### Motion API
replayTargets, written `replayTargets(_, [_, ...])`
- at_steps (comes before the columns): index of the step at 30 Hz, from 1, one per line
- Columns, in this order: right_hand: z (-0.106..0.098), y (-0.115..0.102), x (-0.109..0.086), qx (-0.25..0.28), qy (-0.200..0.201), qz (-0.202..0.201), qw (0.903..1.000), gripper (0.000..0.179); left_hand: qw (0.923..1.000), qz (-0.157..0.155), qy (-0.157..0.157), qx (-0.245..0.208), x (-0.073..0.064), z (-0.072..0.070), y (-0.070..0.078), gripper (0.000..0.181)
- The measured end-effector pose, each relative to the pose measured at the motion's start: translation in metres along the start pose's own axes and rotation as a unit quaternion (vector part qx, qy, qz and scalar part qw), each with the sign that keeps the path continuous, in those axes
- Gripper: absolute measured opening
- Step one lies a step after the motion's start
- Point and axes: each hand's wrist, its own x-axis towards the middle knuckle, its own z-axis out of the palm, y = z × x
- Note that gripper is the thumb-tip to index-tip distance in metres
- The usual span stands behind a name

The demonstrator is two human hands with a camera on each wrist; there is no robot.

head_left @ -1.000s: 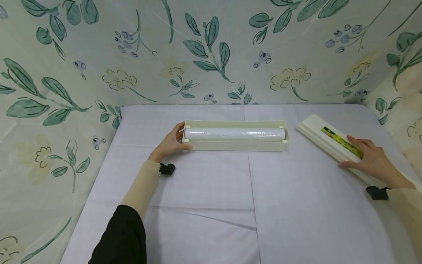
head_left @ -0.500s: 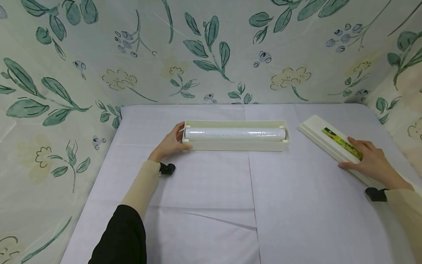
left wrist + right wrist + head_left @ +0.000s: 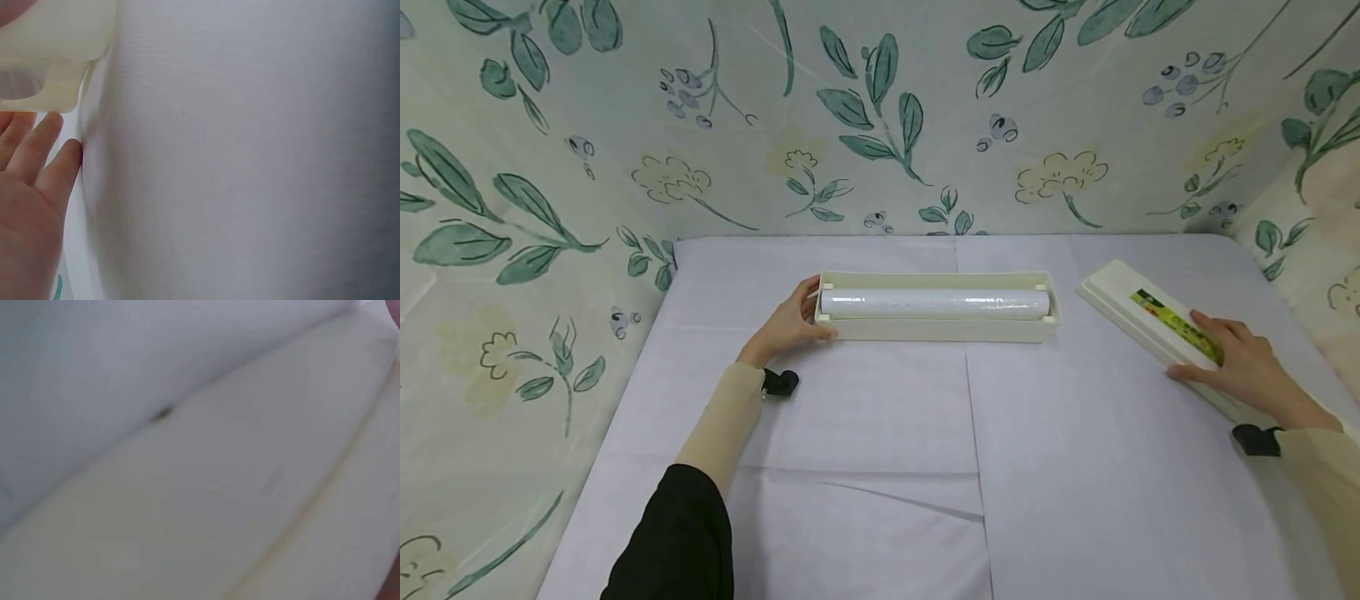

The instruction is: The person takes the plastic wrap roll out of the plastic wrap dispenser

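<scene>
A cream plastic-wrap box (image 3: 940, 331) stands uncovered near the back middle of the table, with a shiny roll of plastic wrap (image 3: 934, 303) lying inside it. My left hand (image 3: 788, 327) holds the box's left end, thumb at the front corner and fingers round the end. In the left wrist view several fingers (image 3: 50, 150) reach toward the box end (image 3: 62, 31). To the right lies a long cream lid (image 3: 1123, 292), slanted, bearing a yellow-green label (image 3: 1172, 321). My right hand (image 3: 1255, 367) grips the lid across its width, thumb on the near side. The lid (image 3: 187, 487) fills much of the right wrist view, blurred.
A white cloth (image 3: 865, 417) with fold creases covers the table. Leaf-patterned fabric (image 3: 737, 125) hangs behind and at both sides. Black wrist cameras (image 3: 781, 384) sit on both wrists.
Almost nothing differs. The right hand and the lid have shifted very slightly, while the left hand and the box stay in place.
</scene>
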Motion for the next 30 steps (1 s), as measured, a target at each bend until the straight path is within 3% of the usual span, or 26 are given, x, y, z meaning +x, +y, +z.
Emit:
replayTargets(8, [-0.009,-0.012,0.005,0.042,0.034,-0.028,0.9981,0.099,0.9999,-0.012,-0.007,0.003,0.0,-0.001,0.002,0.104])
replayTargets(15, [-0.024,-0.04,0.009,0.076,0.083,-0.066,0.9914,0.084,0.9997,-0.017,-0.016,-0.001,-0.015,0.001,0.03,0.101])
replayTargets(30, [-0.038,-0.11,0.02,0.087,0.1,-0.13,0.9826,0.075,0.9997,-0.017,-0.018,-0.005,-0.014,0.0,0.029,0.101])
